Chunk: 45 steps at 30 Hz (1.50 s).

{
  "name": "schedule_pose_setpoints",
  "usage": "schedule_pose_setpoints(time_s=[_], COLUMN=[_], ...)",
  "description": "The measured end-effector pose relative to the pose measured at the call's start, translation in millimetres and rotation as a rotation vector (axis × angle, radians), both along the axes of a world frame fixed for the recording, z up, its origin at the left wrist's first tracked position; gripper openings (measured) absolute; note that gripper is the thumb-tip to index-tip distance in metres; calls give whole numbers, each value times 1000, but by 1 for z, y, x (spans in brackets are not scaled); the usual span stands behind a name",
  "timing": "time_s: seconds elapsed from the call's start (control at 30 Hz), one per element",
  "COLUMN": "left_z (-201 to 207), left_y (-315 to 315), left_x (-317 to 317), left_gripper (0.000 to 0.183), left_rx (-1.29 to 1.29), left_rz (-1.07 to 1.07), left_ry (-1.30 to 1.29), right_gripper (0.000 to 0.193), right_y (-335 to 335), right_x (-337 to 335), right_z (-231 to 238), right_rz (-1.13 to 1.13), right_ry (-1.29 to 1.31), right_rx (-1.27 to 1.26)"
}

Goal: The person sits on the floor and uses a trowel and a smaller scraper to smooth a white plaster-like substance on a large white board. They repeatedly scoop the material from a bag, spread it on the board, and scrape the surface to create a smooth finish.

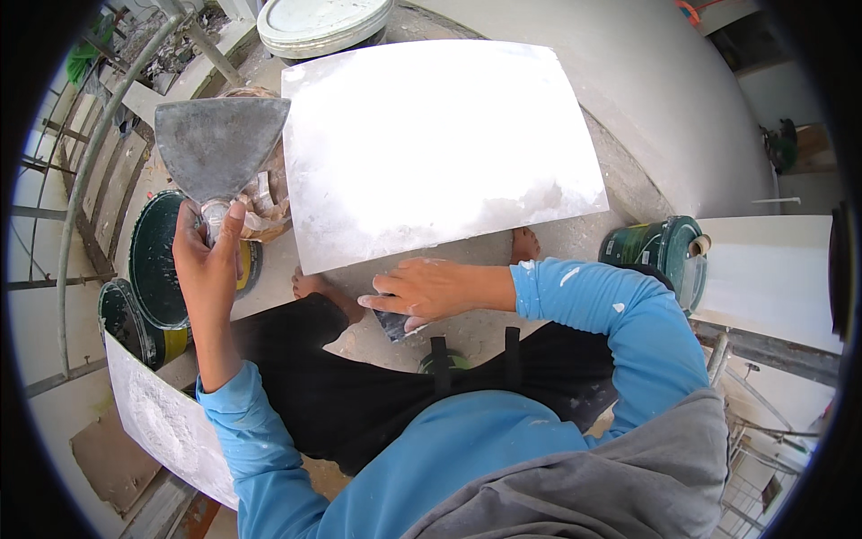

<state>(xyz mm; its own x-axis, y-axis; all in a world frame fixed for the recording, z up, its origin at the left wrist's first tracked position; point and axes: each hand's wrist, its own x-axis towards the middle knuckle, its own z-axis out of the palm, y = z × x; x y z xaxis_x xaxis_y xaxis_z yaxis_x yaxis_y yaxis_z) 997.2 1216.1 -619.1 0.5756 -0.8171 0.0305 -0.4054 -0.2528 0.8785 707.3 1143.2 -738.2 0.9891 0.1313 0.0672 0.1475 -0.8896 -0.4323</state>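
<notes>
My left hand (208, 256) is closed round the handle of a wide putty knife (220, 139), its grey, smeared blade pointing away from me. Beside that blade lies a large white board (431, 153), slightly tilted, with greyish patches near its front right corner. Just in front of the board's near edge, my right hand (426, 289) grips a small dark flat piece (392, 325). Most of that piece is under the fingers, so its kind cannot be made out. White smears mark the fingers and the blue sleeves.
Dark green buckets stand at my left (148, 260) and right (669, 256). A white-lidded bucket (323, 27) sits behind the board. Crumpled brown wrapping (269, 202) lies by the putty knife. A powder-covered white panel (162, 418) and metal railing (76, 198) are on the left.
</notes>
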Motion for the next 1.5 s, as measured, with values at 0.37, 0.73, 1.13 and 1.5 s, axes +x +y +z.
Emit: schedule_pose_setpoints(time_s=[0.37, 0.73, 1.13, 1.5], left_z=[30, -48, -127, -145], left_y=[-65, -153, -167, -159], left_x=[-78, -36, 67, 88], left_gripper=[36, 43, 62, 60], left_rx=[-22, 323, 507, 523], left_rz=[-416, -597, -359, -328], left_ry=[-172, -422, -15, 95], right_gripper=[72, 75, 82, 80], right_y=[-156, -217, -275, -285], right_x=[-160, -167, -159, -145], right_z=[107, 87, 52, 32], right_rz=[-1271, -1359, -1317, -1275], right_ry=[23, 328, 389, 380], right_rx=[-145, 168, 389, 629])
